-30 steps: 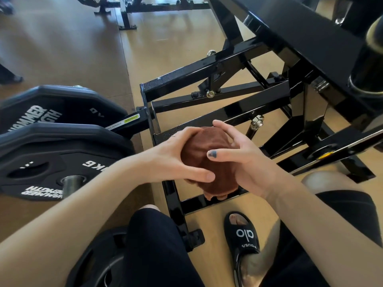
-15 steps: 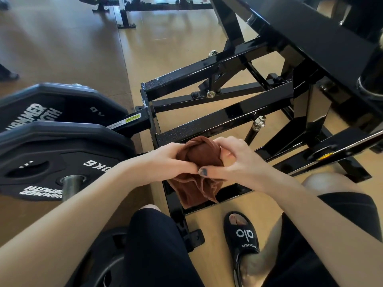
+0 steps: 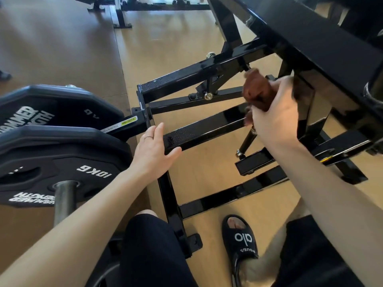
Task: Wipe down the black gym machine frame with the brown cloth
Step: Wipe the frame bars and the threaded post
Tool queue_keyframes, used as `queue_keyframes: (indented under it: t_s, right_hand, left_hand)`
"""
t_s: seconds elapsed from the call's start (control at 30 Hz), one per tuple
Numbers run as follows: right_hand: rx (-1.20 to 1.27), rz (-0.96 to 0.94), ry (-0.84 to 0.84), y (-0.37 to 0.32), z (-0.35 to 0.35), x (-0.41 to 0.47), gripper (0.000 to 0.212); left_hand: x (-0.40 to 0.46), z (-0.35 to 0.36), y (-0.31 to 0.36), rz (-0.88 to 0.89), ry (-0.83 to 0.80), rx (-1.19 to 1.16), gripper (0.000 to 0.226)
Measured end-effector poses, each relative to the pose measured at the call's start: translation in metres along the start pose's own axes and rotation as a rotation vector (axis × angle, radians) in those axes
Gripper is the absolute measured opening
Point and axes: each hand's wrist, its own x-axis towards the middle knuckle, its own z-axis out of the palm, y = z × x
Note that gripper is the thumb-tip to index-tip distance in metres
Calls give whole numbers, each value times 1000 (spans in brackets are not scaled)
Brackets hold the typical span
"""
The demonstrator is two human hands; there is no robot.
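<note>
The black gym machine frame (image 3: 199, 131) spreads across the middle and right, with several slanted bars over the wooden floor. My right hand (image 3: 275, 112) is shut on the bunched brown cloth (image 3: 257, 88), holding it up beside the frame's right upright, between the upper bars. The cloth looks blurred. My left hand (image 3: 154, 150) is open, fingers apart, resting against the left end of the middle bar at the frame's corner. It holds nothing.
Black 10 kg weight plates (image 3: 51, 158) on a steel peg (image 3: 64, 199) stand at the left. A thick black beam (image 3: 323, 44) overhangs the upper right. My knee (image 3: 149, 241) and a black slipper (image 3: 240, 243) are at the bottom. More black machine legs (image 3: 122, 17) stand far back.
Both hands held the cloth together near the lower bar. Now the left hand has let go and rests on the frame, and the right hand has lifted the cloth up and right.
</note>
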Motion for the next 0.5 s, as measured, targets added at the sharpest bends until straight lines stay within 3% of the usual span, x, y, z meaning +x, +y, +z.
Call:
queue_keyframes:
  t_s: [0.07, 0.17, 0.27, 0.43, 0.5]
  right_hand:
    - [-357, -212, 26, 13, 8, 10, 71]
    - [-738, -336, -268, 34, 26, 13, 79]
    - [-716, -279, -416, 45, 45, 11, 68]
    - [-695, -310, -291, 37, 68, -3, 55]
    - [-643, -353, -338, 22, 89, -24, 55]
  left_hand:
    - [4, 13, -12, -41, 2, 89, 92]
    - [3, 21, -22, 6, 21, 154, 86]
    - [1, 16, -27, 56, 81, 174, 74]
    - [2, 10, -30, 90, 121, 170, 65]
    - [2, 9, -32, 109, 116, 185, 64]
